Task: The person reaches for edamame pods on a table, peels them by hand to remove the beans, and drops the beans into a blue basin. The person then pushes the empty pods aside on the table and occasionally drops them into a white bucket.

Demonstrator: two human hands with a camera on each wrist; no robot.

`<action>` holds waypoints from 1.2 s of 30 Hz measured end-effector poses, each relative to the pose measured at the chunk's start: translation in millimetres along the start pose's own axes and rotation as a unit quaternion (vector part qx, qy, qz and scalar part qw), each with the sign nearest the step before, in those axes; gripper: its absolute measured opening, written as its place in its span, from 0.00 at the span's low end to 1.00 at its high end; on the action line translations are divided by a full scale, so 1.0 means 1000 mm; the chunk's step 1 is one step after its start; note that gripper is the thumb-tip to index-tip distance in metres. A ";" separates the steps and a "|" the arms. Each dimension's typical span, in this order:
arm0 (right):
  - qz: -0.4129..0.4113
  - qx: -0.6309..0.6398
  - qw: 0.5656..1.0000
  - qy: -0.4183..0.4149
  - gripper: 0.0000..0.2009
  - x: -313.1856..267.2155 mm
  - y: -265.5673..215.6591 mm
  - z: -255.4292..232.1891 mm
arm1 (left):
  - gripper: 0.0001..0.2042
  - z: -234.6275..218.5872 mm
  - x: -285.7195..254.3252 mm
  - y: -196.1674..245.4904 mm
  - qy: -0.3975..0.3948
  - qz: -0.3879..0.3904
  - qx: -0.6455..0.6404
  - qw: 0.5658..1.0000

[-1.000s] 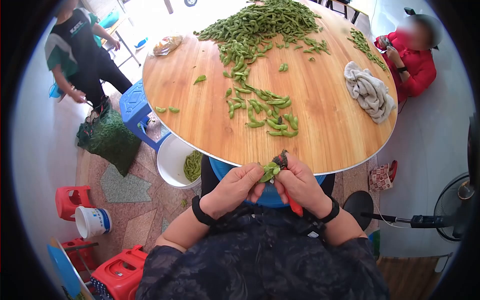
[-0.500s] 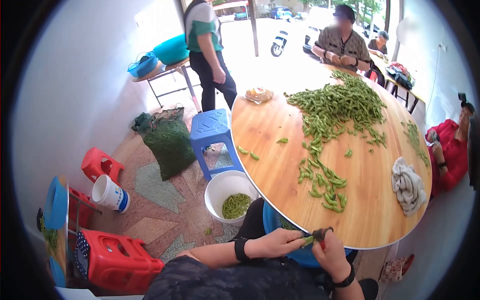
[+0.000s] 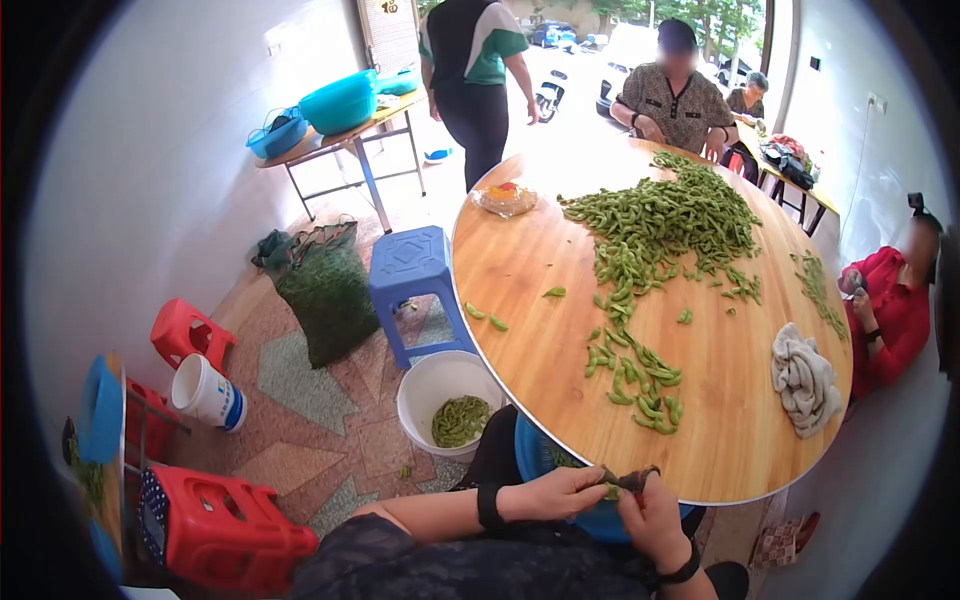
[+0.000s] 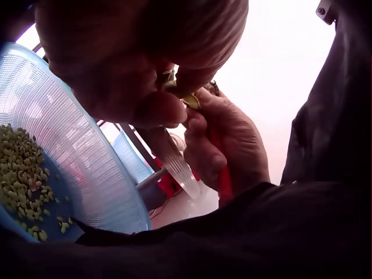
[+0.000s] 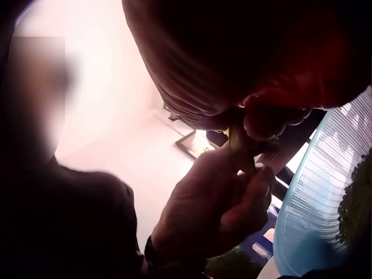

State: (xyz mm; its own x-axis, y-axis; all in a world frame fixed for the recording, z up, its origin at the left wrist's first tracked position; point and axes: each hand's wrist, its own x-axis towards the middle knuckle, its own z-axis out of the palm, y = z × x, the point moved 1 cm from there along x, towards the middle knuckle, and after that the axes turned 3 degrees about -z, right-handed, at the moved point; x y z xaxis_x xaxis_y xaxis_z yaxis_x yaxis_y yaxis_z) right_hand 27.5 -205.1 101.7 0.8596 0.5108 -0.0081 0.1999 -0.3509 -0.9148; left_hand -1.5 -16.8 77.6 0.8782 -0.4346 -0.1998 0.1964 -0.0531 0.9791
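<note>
Both hands meet just below the round table's near edge in the head view. My left hand (image 3: 558, 493) pinches a green pod (image 5: 235, 142) between thumb and fingers. My right hand (image 3: 655, 523) grips a tool with a red handle (image 4: 222, 174), its dark end by the pod. Under the hands stands a blue mesh basket (image 4: 93, 157) with loose green beans (image 4: 26, 180) in it. On the table lie a large pile of pods (image 3: 690, 215) and a trail of pods (image 3: 640, 375) reaching toward me.
A grey cloth (image 3: 804, 380) and a wrapped packet (image 3: 505, 199) lie on the round table (image 3: 530, 330). Left of it stand a white bucket (image 3: 415, 400) with pods, a blue stool (image 3: 410, 256), a full green mesh bag (image 3: 325, 300) and red stools (image 3: 235, 530). Several people are around.
The head view has swung up and left, bringing more of the room in. A person in green and black has moved right near the back. Both hands stay together at the pod.
</note>
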 end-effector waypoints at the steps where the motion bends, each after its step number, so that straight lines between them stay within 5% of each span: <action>1: -0.072 -0.081 0.994 0.024 0.07 -0.001 -0.003 0.004 | 0.12 0.001 0.002 -0.003 0.003 -0.001 -0.001 1.000; 2: -0.142 -0.161 0.975 0.048 0.07 -0.002 -0.006 0.008 | 0.10 0.001 0.005 -0.008 -0.010 0.005 -0.008 1.000; 8: -0.220 -0.212 0.952 0.009 0.07 0.002 -0.013 0.019 | 0.12 0.001 0.008 -0.017 -0.015 0.021 -0.017 1.000; 13: -0.226 -0.223 0.948 0.017 0.08 0.000 -0.010 0.022 | 0.15 0.007 0.012 -0.032 0.004 0.061 -0.060 0.996; 21: -0.224 -0.255 0.940 0.028 0.10 -0.008 -0.011 0.012 | 0.09 0.009 0.002 -0.008 -0.078 -0.046 -0.227 0.970; 30: -0.277 -0.236 0.931 -0.031 0.06 -0.010 -0.022 0.011 | 0.08 0.012 0.013 -0.040 -0.087 -0.044 -0.260 0.961; 33: -0.252 -0.234 0.934 0.099 0.07 -0.011 -0.009 -0.005 | 0.10 0.006 0.012 -0.050 -0.040 -0.027 -0.104 0.993; 36: -0.203 -0.197 0.951 0.124 0.04 -0.014 -0.013 -0.018 | 0.12 -0.009 0.022 -0.074 -0.071 -0.089 0.035 0.993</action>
State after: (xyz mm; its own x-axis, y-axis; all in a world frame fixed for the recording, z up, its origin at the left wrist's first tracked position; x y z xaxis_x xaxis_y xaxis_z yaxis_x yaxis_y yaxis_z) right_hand 21.8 -221.8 121.2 0.7484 0.4827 0.4549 0.6582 -0.4555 -0.5995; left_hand 7.2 -14.6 0.4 0.7607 -0.5356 -0.3667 0.3078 -0.1998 0.9302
